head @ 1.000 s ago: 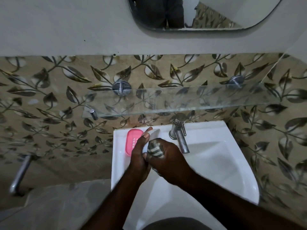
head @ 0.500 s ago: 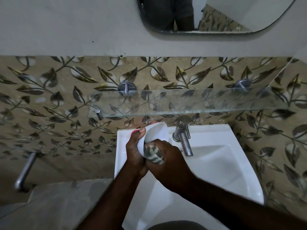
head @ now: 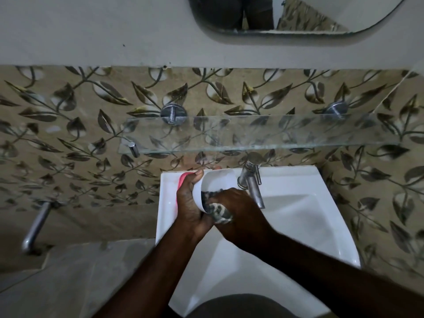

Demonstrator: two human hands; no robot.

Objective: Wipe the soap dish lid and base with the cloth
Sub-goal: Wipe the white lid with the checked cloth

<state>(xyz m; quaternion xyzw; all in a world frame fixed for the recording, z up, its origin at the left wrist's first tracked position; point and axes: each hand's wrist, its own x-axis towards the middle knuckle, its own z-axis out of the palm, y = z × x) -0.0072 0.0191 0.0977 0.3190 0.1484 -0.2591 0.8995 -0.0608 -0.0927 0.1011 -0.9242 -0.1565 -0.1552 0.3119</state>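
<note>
My left hand holds a white soap dish part tilted on its side above the sink's back left corner, its hollow facing right. My right hand is closed on a bunched, dark patterned cloth and presses it into the hollow. A pink soap dish part lies on the sink ledge behind my left hand, mostly hidden by it.
The white sink has a chrome tap just right of my hands. A glass shelf juts out from the leaf-patterned tiles above. A mirror hangs higher up. A metal pipe sticks out low on the left.
My left hand has turned the white part so its hollow shows more. My right hand has pushed the cloth further inside. The pink part has gone from fully visible to mostly covered.
</note>
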